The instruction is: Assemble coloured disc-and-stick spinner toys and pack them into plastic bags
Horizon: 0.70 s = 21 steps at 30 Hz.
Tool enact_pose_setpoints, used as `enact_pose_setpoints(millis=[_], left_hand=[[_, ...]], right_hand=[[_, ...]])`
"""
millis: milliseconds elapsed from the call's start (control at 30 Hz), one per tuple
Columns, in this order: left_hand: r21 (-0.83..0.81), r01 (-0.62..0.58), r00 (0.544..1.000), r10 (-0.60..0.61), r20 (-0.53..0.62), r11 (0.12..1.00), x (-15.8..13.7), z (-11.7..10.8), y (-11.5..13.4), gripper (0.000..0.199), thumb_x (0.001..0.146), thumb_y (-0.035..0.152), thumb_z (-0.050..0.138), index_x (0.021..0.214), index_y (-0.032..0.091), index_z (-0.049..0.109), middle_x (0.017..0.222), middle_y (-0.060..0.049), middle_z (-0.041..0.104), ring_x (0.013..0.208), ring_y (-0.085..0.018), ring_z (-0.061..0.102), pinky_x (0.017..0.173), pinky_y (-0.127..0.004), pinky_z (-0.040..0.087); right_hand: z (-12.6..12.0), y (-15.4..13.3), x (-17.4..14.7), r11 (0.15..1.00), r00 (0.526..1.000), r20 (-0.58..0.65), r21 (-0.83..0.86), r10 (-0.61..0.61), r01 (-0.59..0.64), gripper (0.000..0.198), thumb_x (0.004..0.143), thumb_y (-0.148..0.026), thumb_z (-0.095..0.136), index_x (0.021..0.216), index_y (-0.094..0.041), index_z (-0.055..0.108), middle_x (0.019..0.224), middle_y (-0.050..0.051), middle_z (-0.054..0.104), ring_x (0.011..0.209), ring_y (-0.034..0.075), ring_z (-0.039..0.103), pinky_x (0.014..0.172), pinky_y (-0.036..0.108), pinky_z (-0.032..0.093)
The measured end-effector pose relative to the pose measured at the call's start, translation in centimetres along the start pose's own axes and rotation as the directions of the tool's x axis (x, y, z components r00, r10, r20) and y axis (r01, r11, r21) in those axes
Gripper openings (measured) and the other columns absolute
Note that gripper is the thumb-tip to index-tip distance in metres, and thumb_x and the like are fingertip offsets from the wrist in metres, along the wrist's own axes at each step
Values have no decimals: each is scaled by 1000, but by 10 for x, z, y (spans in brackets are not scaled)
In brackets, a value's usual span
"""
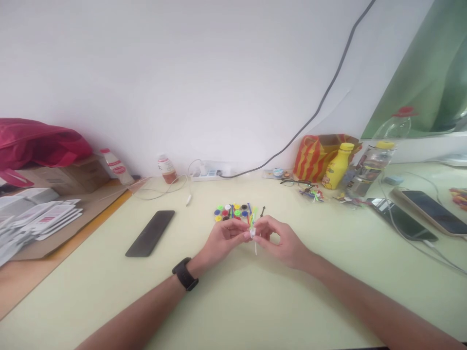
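My left hand (230, 238) and my right hand (279, 239) meet above the table, fingertips pinched from both sides on a small white plastic piece (252, 233). A thin white stick (256, 249) shows just below the fingers; whether it is joined to the piece I cannot tell. Just beyond my hands lie several small round coloured discs (226, 210) in yellow, blue, red, green, white and black. Beside them are thin coloured sticks (254, 214), partly hidden by my fingers, and a black arrow-like stick (262, 211).
A black phone (150, 233) lies left on the pale table (226, 301). Behind are a power strip (211, 175), glasses (295, 182), a striped bag (306, 158), a yellow bottle (337, 166) and colourful small pieces (312, 194). More phones (404, 218) with cables lie right; white boxes (47, 218) stand left.
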<state>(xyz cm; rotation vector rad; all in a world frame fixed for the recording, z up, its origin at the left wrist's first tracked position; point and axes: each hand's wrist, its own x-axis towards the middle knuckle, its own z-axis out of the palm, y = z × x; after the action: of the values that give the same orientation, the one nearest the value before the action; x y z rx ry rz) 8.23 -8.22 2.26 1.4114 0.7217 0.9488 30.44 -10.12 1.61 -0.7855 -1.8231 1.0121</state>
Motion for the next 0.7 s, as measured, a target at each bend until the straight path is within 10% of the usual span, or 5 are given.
enact_pose_setpoints(millis=[267,400,500,700], left_hand=[[8,24,1000,-24,-14,1000,-1,-1,2,29,87,34,83,105,13,74,95,-9,76,85,-19,72,85,-35,60],[11,32,999,-32,-21,999,0,-1,2,31,87,35,83,105,12,74,95,-10,76,84,-19,71,84,-34,59],[20,34,999,-33,-40,999,0,-1,2,32,87,35,84,105,12,74,94,-10,76,84,-19,71,83,-34,59],[7,25,999,-24,-35,1000,0,-1,2,32,86,36,84,105,13,74,97,-9,75,85,-19,70,84,-34,58]], right_hand=[[-6,3,-7,935,983,-36,-316,-179,158,51,101,-31,58,149,-30,42,103,3,65,76,17,54,79,36,50],[-15,-2,-5,934,993,11,-336,-121,118,24,105,-41,50,101,-21,64,94,5,63,76,17,54,77,35,48],[-20,-6,-1,984,990,119,-173,73,-52,56,110,-48,35,62,-20,43,64,-1,45,59,13,43,60,30,39],[-17,-11,3,997,998,-19,-34,66,-67,34,101,-48,61,81,-21,53,76,0,54,68,14,48,63,29,41]])
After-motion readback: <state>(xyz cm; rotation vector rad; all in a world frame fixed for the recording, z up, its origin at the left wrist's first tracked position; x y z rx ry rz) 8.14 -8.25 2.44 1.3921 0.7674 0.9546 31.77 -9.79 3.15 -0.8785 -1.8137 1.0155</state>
